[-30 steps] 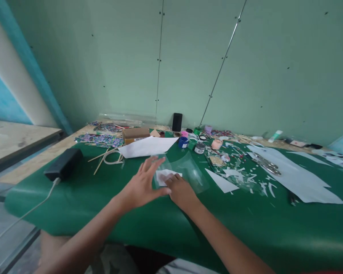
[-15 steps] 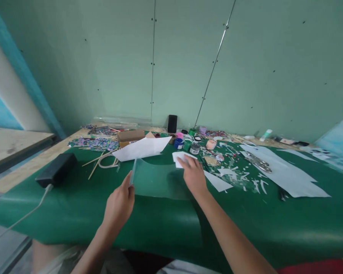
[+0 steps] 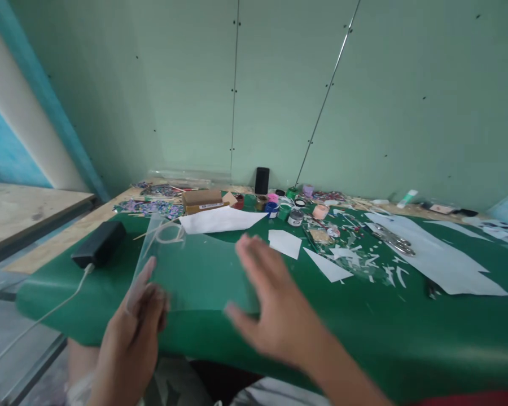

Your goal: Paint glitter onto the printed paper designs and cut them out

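My left hand (image 3: 138,316) pinches the left edge of a clear plastic sheet (image 3: 203,270), which spreads to the right above the green mat. Slightly blurred, my right hand (image 3: 271,304) is open, thumb and fingers apart, at the sheet's right end; whether it touches the sheet I cannot tell. Beyond its fingertips lies a small cut piece of white paper (image 3: 285,243), flat on the mat. A pointed white paper offcut (image 3: 329,265) is to the right of that. Behind the plastic sheet rests a larger white paper (image 3: 222,220), partly raised against a cardboard box (image 3: 202,200).
A black power adapter (image 3: 99,243) with a white cable sits at the left. Paint jars (image 3: 295,217) and a standing phone (image 3: 261,180) are at the back. To the right are paper scraps (image 3: 351,256), metal scissors (image 3: 392,239) on a big white sheet (image 3: 444,259), and a glue stick (image 3: 407,198).
My right hand has let go of the small white paper, come nearer and opened. My left hand has moved left and nearer, drawing the plastic sheet along. The view has shifted slightly.
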`<action>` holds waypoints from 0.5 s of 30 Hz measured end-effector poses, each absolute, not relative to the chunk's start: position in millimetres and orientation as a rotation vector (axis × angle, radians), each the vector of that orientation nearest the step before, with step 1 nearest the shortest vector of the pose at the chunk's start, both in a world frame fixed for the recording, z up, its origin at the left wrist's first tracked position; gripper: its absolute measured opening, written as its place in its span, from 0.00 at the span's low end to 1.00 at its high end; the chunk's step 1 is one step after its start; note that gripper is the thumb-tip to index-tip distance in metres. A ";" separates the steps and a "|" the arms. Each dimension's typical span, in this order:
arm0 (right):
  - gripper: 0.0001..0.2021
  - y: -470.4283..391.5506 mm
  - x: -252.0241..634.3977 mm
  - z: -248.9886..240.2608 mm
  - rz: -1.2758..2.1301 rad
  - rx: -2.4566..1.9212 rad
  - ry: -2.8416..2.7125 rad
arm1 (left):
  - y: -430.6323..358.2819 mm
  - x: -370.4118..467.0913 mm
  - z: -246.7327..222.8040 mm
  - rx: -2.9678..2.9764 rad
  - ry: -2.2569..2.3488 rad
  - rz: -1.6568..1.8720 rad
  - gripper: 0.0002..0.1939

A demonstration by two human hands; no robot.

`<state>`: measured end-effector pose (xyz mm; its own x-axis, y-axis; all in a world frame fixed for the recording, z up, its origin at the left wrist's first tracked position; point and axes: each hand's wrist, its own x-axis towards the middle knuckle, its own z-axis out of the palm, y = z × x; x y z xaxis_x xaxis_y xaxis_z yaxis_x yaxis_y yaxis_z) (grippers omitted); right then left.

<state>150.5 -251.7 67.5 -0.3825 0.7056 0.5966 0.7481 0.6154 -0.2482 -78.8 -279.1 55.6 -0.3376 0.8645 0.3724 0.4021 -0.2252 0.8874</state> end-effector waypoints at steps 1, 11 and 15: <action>0.45 -265.5 136.1 67.8 -0.093 -1.078 -2.262 | -280.5 -67.7 63.6 1.438 1.563 1.601 0.33; 0.37 -249.6 182.2 73.2 -0.650 -1.206 -1.769 | -207.1 -58.2 84.5 1.635 0.852 1.588 0.37; 0.32 -244.3 207.7 93.1 -0.692 -1.250 -1.833 | -140.4 -63.6 59.2 2.001 1.406 1.309 0.19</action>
<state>207.7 -244.3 93.1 -0.1966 0.4971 0.8451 0.9316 0.3634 0.0030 -63.6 -140.4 59.2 0.0731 0.8764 0.4759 0.5373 -0.4366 0.7216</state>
